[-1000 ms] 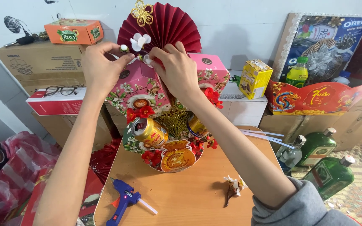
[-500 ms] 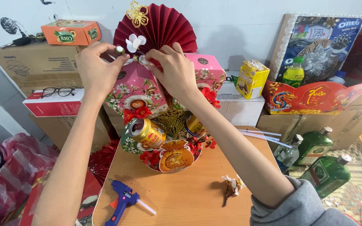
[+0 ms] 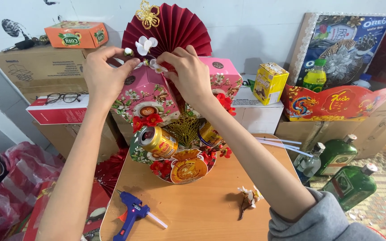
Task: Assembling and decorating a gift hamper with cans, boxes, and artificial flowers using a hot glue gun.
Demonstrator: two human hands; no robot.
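Observation:
A festive gift basket [image 3: 175, 160] stands on a small wooden table [image 3: 202, 209], with a dark red paper fan [image 3: 175, 31] behind, pink hexagonal boxes [image 3: 144, 96] and gold cans [image 3: 157, 140]. My left hand [image 3: 101, 73] and my right hand [image 3: 186, 73] are both raised to the top of the front pink box, each pinching a sprig of white artificial flowers [image 3: 146, 44] in front of the fan. The stem between my fingers is mostly hidden.
A blue glue gun [image 3: 132, 214] and a small flower sprig [image 3: 249, 198] lie on the table. Two green bottles [image 3: 345, 169] stand at the right, white sticks [image 3: 278, 143] beside them. Cardboard boxes, glasses [image 3: 68, 96] and a yellow carton [image 3: 269, 82] line the back.
Both hands stay at the flower sprig on the pink box; they have shifted slightly up and inward. Nothing else has moved.

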